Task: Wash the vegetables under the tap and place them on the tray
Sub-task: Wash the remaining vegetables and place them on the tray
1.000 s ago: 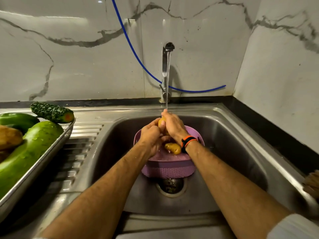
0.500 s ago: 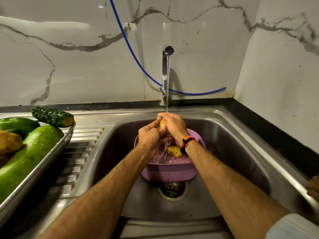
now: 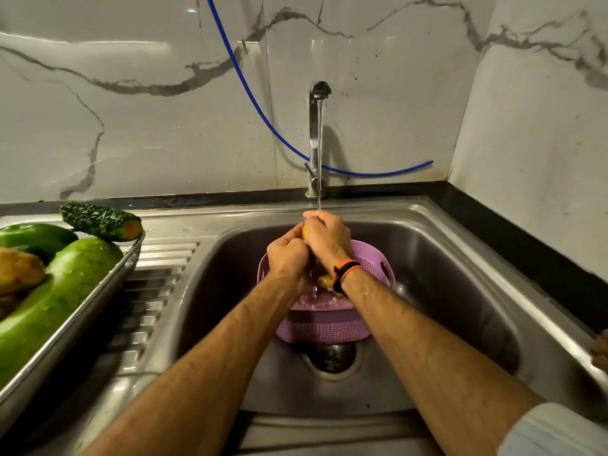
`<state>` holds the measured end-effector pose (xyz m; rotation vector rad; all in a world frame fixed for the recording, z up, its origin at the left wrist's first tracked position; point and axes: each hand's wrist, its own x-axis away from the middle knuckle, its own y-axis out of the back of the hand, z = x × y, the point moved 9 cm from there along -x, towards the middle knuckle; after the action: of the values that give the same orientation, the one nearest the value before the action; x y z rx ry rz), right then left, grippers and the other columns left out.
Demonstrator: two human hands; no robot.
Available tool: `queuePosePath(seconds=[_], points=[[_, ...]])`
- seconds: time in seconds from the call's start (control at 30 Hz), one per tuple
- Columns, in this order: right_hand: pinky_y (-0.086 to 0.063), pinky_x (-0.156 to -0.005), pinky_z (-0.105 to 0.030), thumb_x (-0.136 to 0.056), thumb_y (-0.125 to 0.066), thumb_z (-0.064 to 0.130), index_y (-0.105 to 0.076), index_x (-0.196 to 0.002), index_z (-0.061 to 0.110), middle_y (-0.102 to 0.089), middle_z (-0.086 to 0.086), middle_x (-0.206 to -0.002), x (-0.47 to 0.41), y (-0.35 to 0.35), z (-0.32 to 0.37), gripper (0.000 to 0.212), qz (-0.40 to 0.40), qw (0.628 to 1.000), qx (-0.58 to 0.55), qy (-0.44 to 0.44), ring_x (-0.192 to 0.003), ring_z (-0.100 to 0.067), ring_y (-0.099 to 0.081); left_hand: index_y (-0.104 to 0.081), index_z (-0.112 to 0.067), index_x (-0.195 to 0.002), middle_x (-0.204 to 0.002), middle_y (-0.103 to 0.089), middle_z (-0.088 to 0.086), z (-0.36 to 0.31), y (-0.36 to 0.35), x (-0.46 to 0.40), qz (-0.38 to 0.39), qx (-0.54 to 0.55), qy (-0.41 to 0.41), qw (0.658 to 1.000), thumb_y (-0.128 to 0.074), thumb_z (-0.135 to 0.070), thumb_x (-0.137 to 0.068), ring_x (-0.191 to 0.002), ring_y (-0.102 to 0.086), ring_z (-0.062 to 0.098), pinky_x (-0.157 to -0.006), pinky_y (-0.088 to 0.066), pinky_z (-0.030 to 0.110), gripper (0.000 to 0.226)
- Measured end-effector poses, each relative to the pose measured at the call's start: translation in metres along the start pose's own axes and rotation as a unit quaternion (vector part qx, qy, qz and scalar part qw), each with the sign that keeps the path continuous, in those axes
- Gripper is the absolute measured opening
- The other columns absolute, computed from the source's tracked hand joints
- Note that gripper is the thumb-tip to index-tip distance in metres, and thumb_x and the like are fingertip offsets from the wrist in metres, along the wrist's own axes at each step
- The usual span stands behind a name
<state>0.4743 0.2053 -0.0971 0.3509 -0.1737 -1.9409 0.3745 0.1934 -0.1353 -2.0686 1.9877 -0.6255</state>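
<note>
Both hands meet under the running tap (image 3: 317, 133) over the sink. My left hand (image 3: 287, 260) and my right hand (image 3: 327, 236) are curled round a small yellow potato (image 3: 304, 230), mostly hidden between them. Water falls onto my right hand. Below them a purple basket (image 3: 324, 325) sits in the sink basin, with another potato (image 3: 325, 282) inside it. On the left, a steel tray (image 3: 98, 297) holds a large green gourd (image 3: 56, 304), a bitter gourd (image 3: 100, 221), a green capsicum (image 3: 33, 236) and a brown potato (image 3: 18, 269).
The sink drain (image 3: 330, 357) lies just in front of the basket. A ribbed draining board (image 3: 154, 284) separates tray and basin. A blue hose (image 3: 250, 93) runs across the marble wall behind the tap. A brown object (image 3: 600, 352) shows at the right edge.
Both hands have stayed under the stream, rubbing the potato; my right hand has shifted over its top, covering more of it. The view has tilted slightly.
</note>
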Motion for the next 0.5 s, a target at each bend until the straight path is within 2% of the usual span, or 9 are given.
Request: queuePosePath(seconds=[0.07,0.13,0.27,0.33,0.4,0.5], points=[[-0.051,-0.098,-0.037,-0.09,-0.056,0.023,-0.076,-0.101,0.02,-0.074,-0.002,-0.106,-0.0037,0.0019,-0.002,0.023,0.015,0.999,-0.026,-0.019,-0.105,-0.022,-0.065,-0.064,-0.007,-0.12,-0.09,-0.07,0.015,-0.0005,-0.0007,-0.001,0.046,-0.008,0.026,0.999,-0.039,0.016,-0.096,-0.074,-0.071,0.022,-0.07,-0.061,0.039,0.042],[-0.053,-0.095,-0.043,-0.089,-0.059,0.025,-0.076,-0.095,0.022,-0.075,0.0,-0.097,-0.003,0.0003,-0.0048,0.019,0.041,0.996,-0.077,-0.024,-0.098,-0.019,-0.068,-0.065,-0.005,-0.119,-0.096,-0.071,0.017,-0.0025,-0.0023,0.0002,0.05,-0.016,0.024,0.998,-0.044,0.013,-0.097,-0.083,-0.072,0.026,-0.071,-0.062,0.042,0.035],[-0.051,-0.092,-0.034,-0.097,-0.053,0.031,-0.072,-0.108,0.02,-0.072,-0.003,-0.106,0.0013,0.0026,-0.0062,0.025,-0.018,0.999,-0.029,0.003,-0.102,-0.021,-0.064,-0.07,-0.007,-0.097,-0.081,-0.069,0.011,-0.0044,-0.0037,0.0054,-0.002,-0.015,-0.008,1.0,-0.046,0.013,-0.095,-0.074,-0.068,0.019,-0.065,-0.061,0.032,0.032],[-0.052,-0.094,-0.036,-0.093,-0.057,0.029,-0.075,-0.103,0.022,-0.073,-0.002,-0.105,-0.0028,0.0048,-0.0098,0.022,-0.02,0.999,-0.028,-0.024,-0.101,-0.021,-0.064,-0.069,-0.011,-0.101,-0.084,-0.07,0.012,-0.0024,-0.0047,0.0046,0.034,-0.025,0.016,0.999,-0.042,0.013,-0.097,-0.072,-0.069,0.02,-0.062,-0.061,0.031,0.036],[-0.054,-0.094,-0.042,-0.088,-0.062,0.026,-0.077,-0.093,0.021,-0.075,0.0,-0.094,-0.0046,0.0035,-0.0107,0.017,0.025,0.996,-0.074,-0.043,-0.096,-0.019,-0.068,-0.067,-0.007,-0.111,-0.092,-0.071,0.013,-0.002,-0.0033,0.0042,0.066,-0.036,0.033,0.997,-0.042,0.012,-0.098,-0.077,-0.072,0.023,-0.066,-0.063,0.038,0.034],[-0.053,-0.094,-0.04,-0.093,-0.059,0.028,-0.075,-0.097,0.02,-0.072,0.006,-0.085,-0.005,-0.0013,-0.0088,0.018,0.039,0.995,-0.087,-0.006,-0.09,-0.014,-0.066,-0.069,-0.005,-0.107,-0.089,-0.071,0.013,-0.0044,-0.0012,0.0027,0.011,-0.017,0.005,1.0,-0.048,0.011,-0.096,-0.082,-0.071,0.024,-0.071,-0.063,0.04,0.029]])
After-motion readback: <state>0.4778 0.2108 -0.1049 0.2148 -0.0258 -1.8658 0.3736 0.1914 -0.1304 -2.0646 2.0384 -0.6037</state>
